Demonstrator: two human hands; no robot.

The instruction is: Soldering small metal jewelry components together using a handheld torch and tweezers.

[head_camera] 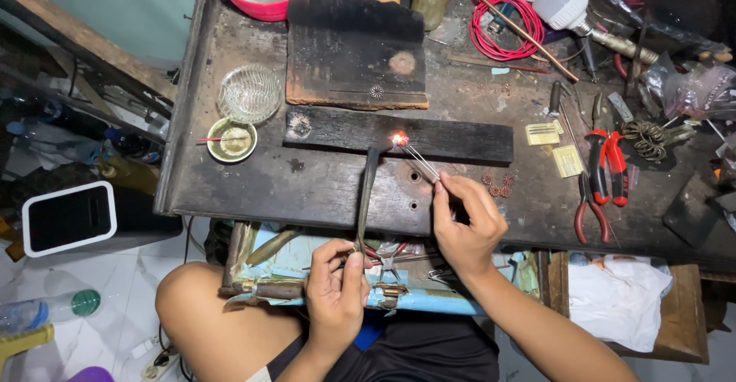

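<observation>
Head view: two hands, left (337, 290) gripping one torch (366, 198), right (464, 225) pinching one tweezers (420, 161).

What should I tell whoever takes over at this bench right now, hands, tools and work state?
Left hand: holds the dark torch near the bench edge; its tip points at the flame.
Right hand: pinches thin metal tweezers; their tips hold a tiny piece in the glowing flame over the charred wood block.
Nearby: small coiled copper-coloured rings lie on the workbench right of the hand; red-handled pliers further right; a glass dish and a small bowl at left.
Done: heating is under way. Left: cannot tell how far the piece has come; it is too small to see.
</observation>
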